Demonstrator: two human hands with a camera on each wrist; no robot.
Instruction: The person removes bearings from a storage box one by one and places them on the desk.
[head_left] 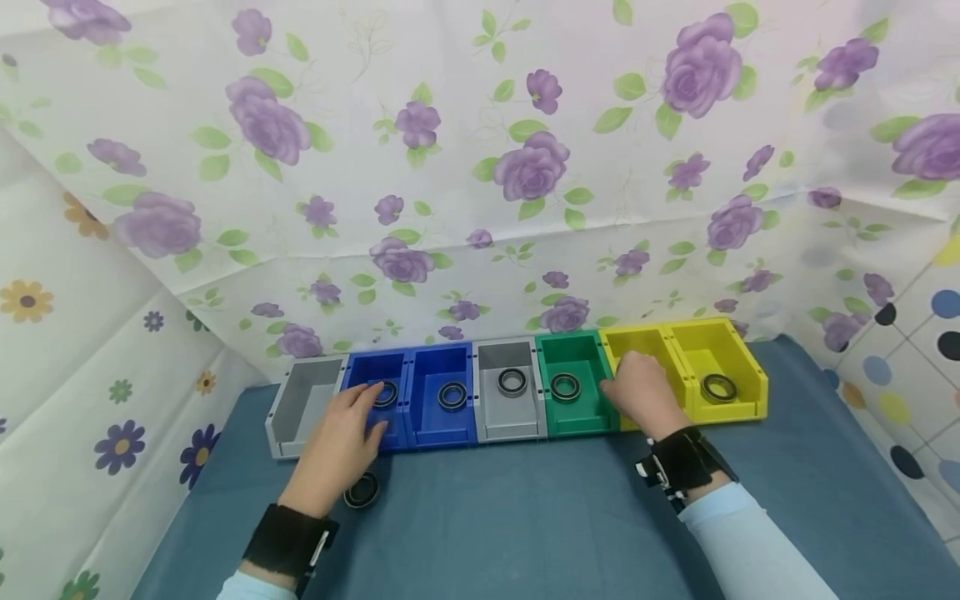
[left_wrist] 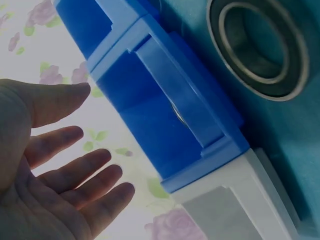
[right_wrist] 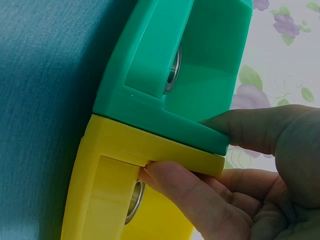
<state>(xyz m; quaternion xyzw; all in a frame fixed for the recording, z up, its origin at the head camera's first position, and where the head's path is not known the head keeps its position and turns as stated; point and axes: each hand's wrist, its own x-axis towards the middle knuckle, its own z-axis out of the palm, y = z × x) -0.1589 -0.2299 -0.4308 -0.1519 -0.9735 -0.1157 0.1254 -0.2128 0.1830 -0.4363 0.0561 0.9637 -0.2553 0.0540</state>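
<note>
My left hand (head_left: 339, 446) is over the left blue bin (head_left: 375, 437), its fingers loosely spread and holding nothing in the left wrist view. A ball bearing (head_left: 385, 394) lies in that bin, partly behind the fingers. Another bearing (left_wrist: 295, 75) lies on the cloth below the left hand. My right hand (head_left: 643, 392) is at the border of the green bin (head_left: 581, 425) and the left yellow bin (right_wrist: 115, 150). Its thumb is on the green side and its fingers on the yellow side, pinching the adjoining walls. A bearing (right_wrist: 134, 202) stands out near the fingertip inside the yellow bin.
Bearings also lie in the right blue bin (head_left: 442, 435), the middle grey bin (head_left: 510, 429), the green bin and the right yellow bin (head_left: 723, 412). A grey bin (head_left: 288, 417) ends the row at left. A flowered sheet (head_left: 450, 167) hangs behind the blue-green cloth (head_left: 487, 517).
</note>
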